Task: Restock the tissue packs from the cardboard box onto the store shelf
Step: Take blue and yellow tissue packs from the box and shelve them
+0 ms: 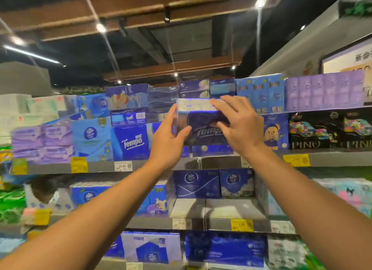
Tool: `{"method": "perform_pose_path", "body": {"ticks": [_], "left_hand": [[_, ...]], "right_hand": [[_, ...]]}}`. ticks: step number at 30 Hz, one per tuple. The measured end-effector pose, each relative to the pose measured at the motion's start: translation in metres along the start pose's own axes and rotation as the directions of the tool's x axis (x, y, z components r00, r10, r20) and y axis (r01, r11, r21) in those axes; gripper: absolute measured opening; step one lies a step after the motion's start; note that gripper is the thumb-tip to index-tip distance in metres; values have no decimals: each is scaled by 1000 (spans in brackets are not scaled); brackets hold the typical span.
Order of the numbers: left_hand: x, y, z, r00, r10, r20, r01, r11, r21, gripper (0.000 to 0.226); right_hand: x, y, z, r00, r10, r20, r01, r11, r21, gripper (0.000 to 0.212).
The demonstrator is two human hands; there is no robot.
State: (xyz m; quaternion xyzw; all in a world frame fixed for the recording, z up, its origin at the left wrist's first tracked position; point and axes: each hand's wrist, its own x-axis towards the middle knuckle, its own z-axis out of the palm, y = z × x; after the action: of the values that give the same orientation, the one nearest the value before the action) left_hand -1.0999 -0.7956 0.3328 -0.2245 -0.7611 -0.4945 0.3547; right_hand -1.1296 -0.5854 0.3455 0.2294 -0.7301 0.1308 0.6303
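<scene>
A: Where's the tissue pack (201,127) rn?

B: Up at the second shelf (161,166) level, in front of the gap between the blue Tempo pack (131,142) on the left & the bear-print pack (274,133) on the right. We've got it in both hands, not set down yet.

A: Grip?

B: Left hand (171,137) cups the left end, thumb curled across the front face, fingers behind. Right hand (239,125) clamps the right side, fingers over the top edge & front. So both are closed round the pack.

A: How do we reckon it handles?

B: Prob light. Soft tissue inside shiny plastic wrap, so it'll squash a bit & the film looks slippery. Won't break, but we could dent corners if we squeeze hard.

A: Best hold?

B: The two short ends, as we have it, palms flat-ish so the wrap doesn't slide. Then we'd prob need to ease it back into the gap w/o knocking the neighbours.

A: Cardboard box?

B: Not in view. The row below (197,184) has more dark blue packs, and there are yellow price tags (79,165) along the shelf edge.
</scene>
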Motion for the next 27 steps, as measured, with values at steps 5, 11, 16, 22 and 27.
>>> {"method": "perform_pose_path", "body": {"ticks": [5,11,16,22,27], "left_hand": [[57,-45,21,998,66,-14,-62,974,216,57],[109,-82,38,971,169,169,-227,871,435,61],[135,-110,60,924,145,353,-356,656,665,59],[150,-131,75,953,194,232,-303,626,719,42],[150,-137,82,966,178,187,-257,626,736,38]], "right_hand": [[42,35,50,995,50,-88,-57,995,-84,53],[83,67,84,989,82,-121,-105,975,-197,54],[108,94,112,974,211,-81,-225,935,-274,55],[137,121,153,963,250,97,-216,937,-275,57],[142,139,188,913,308,268,-225,927,-301,62]]}}
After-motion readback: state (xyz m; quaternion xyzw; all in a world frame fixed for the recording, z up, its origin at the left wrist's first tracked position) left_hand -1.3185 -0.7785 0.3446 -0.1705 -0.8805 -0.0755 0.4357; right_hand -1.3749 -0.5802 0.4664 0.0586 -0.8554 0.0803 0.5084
